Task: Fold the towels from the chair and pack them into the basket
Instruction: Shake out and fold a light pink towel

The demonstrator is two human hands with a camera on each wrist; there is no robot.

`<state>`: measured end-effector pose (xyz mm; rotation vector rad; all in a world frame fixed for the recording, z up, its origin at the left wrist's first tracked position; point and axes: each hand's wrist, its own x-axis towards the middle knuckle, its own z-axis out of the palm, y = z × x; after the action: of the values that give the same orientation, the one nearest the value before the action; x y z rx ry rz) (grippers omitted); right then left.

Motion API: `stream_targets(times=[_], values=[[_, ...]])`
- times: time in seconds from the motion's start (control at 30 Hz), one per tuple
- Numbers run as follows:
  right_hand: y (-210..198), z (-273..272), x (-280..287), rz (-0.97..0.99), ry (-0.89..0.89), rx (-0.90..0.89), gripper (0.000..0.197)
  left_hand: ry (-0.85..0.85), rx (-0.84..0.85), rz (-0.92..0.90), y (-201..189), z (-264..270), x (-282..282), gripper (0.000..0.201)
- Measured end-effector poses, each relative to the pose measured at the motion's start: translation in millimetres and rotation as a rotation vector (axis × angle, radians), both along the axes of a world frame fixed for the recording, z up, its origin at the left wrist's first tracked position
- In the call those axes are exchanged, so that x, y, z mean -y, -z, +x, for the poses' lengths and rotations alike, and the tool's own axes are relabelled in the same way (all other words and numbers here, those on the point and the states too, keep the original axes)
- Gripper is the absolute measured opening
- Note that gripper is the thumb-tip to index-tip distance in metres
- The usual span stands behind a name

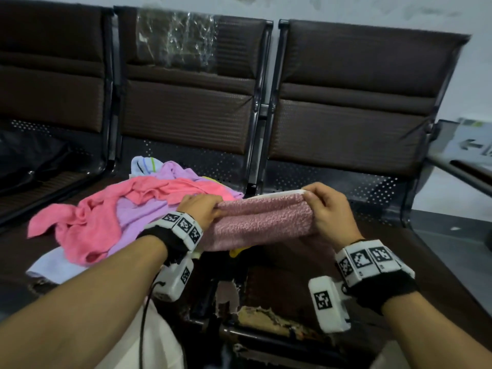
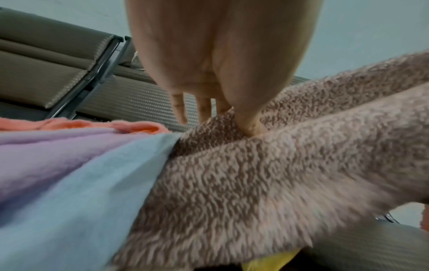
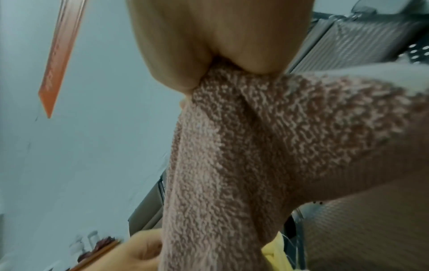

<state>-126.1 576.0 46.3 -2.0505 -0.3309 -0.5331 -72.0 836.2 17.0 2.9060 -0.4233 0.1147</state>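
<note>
A dusty-pink terry towel [image 1: 262, 222] hangs stretched between my two hands above the brown chair seat [image 1: 300, 272]. My left hand [image 1: 205, 209] pinches its left end, thumb pressed into the pile [image 2: 249, 126]. My right hand [image 1: 323, 206] grips the right end, where a white border shows; the same towel [image 3: 243, 165] fills the right wrist view under my palm. Left of it on the seat lies a loose heap: a coral-pink towel [image 1: 111, 211], a lilac one [image 1: 138, 211], a pale-blue one [image 1: 50, 265] and a white striped one [image 1: 145, 166]. No basket is in view.
A row of brown padded chairs [image 1: 351, 102] with metal frames runs across the back. A black bag [image 1: 29, 163] lies on the left seat. The seat's front edge [image 1: 266, 318] is torn. Something yellow [image 1: 238, 252] peeks out beneath the pink towel.
</note>
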Motion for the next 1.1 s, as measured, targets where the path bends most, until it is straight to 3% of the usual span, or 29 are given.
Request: stream_targets(times=[0.1, 0.17, 0.23, 0.3, 0.37, 0.4, 0.53, 0.7, 0.8, 0.9, 1.0, 1.1], values=[[-5.7, 1.2, -0.4, -0.031, 0.005, -0.091, 0.024, 0.077, 0.155, -0.079, -15.5, -5.3, 9.8, 0.017], [-12.7, 3.7, -1.9, -0.079, -0.093, -0.19, 0.009, 0.161, 0.222, -0.253, -27.3, -9.5, 18.2, 0.015], [-14.9, 6.0, -0.6, -0.183, -0.219, -0.276, 0.014, 0.237, 0.246, -0.39, -34.0, -10.9, 23.9, 0.02], [-8.4, 4.4, -1.3, -0.211, -0.342, -0.338, 0.003, 0.3, 0.213, -0.367, -32.7, -8.9, 24.5, 0.025], [-2.0, 4.0, -0.6, -0.212, -0.4, -0.302, 0.028, 0.339, 0.136, -0.257, -24.2, -4.6, 23.7, 0.017], [-1.1, 5.6, 1.4, -0.17, -0.381, -0.246, 0.033, 0.334, 0.088, -0.212, -19.4, -1.1, 21.8, 0.011], [-15.2, 15.9, 24.1, 0.088, -0.159, 0.012, 0.031, 0.277, -0.024, -0.18, -10.1, 5.5, 16.7, 0.021], [-14.5, 16.6, 31.6, 0.158, 0.002, 0.135, 0.029, 0.293, 0.081, -0.316, -30.2, 1.8, 27.1, 0.022], [-14.0, 13.5, 20.0, 0.177, -0.009, 0.029, 0.028, 0.369, 0.254, -0.418, -46.0, -10.7, 39.8, 0.022], [-12.8, 4.9, 5.2, 0.149, -0.161, -0.176, 0.026, 0.456, 0.354, -0.492, -54.6, -24.3, 56.1, 0.015], [-10.4, -2.2, -0.2, -0.047, -0.319, -0.29, 0.021, 0.489, 0.334, -0.514, -51.4, -31.7, 66.9, 0.015], [-13.4, -3.6, 9.0, 0.087, -0.293, -0.201, 0.013, 0.427, 0.255, -0.465, -42.5, -27.6, 60.9, 0.023]])
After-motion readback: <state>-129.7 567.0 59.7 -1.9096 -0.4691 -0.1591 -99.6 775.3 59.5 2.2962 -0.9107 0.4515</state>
